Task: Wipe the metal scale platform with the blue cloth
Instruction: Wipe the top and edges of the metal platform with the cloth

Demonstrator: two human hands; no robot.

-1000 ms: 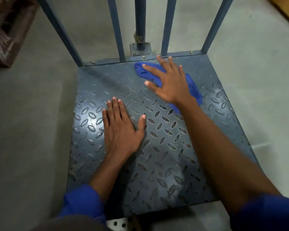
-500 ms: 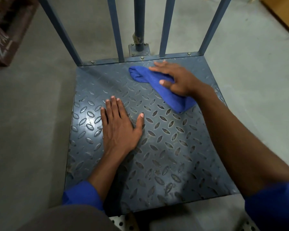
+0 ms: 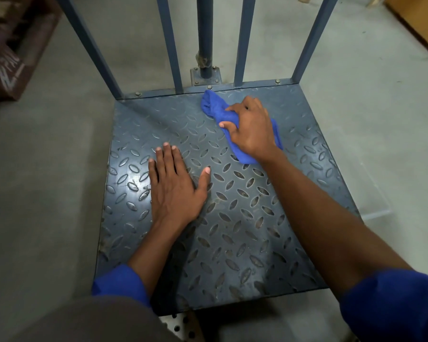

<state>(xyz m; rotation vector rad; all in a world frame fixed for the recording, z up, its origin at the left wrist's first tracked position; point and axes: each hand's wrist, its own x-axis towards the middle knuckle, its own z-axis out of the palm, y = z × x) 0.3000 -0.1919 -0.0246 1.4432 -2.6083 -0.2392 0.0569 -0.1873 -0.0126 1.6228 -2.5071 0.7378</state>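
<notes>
The metal scale platform (image 3: 245, 230) is a dark blue-grey tread plate lying on the floor in the middle of the view. A bunched blue cloth (image 3: 214, 107) lies on its far part, near the back rail. My right hand (image 3: 251, 130) grips the cloth, fingers and thumb curled round it, and holds it down on the plate. My left hand (image 3: 177, 188) rests flat on the left middle of the platform with straight fingers and the thumb spread to the right.
Blue upright bars (image 3: 169, 43) and a round post (image 3: 205, 35) rise along the platform's back edge. A dark brown crate (image 3: 8, 58) stands at the far left, a wooden box (image 3: 420, 18) at the far right. Grey concrete floor (image 3: 368, 107) surrounds the platform.
My right hand went from lying flat on the cloth to curling round it, and the cloth bunched up at the back of the plate. My left hand stayed flat in place.
</notes>
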